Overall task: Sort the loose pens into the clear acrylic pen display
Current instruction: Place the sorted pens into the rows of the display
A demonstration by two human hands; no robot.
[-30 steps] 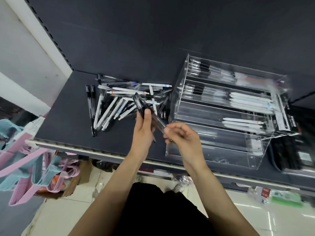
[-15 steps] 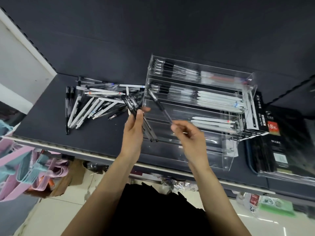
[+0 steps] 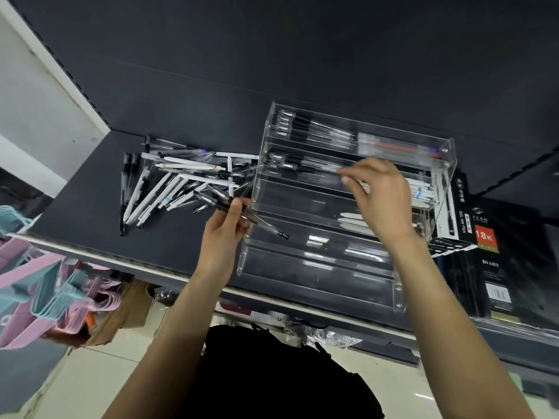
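Pastel pink and blue plastic hangers (image 3: 45,294): hung below the shelf edge at far left, a cardboard box (image 3: 121,313) beside them on the tiled floor (image 3: 99,373).
Dark grey shelf (image 3: 75,219): bore all the stock; dark back panel behind, white upright at left.
Loose pens (image 3: 169,186): a jumbled heap of white and black-capped barrels on the shelf, just left of the display.
Left hand (image 3: 225,228): fingers curled round a bundle of clear black-tipped pens (image 3: 260,223), held at the display's left front corner.
Clear acrylic pen display (image 3: 317,267): stepped tiers; upper tiers part-filled, lowest tiers bare.
Right hand (image 3: 378,198): over the second tier, fingertips pinched on a clear pen (image 3: 320,170), blurred; it hid that tier's right portion.
Boxed gel pens and black diaries (image 3: 496,267): stood right of the display.
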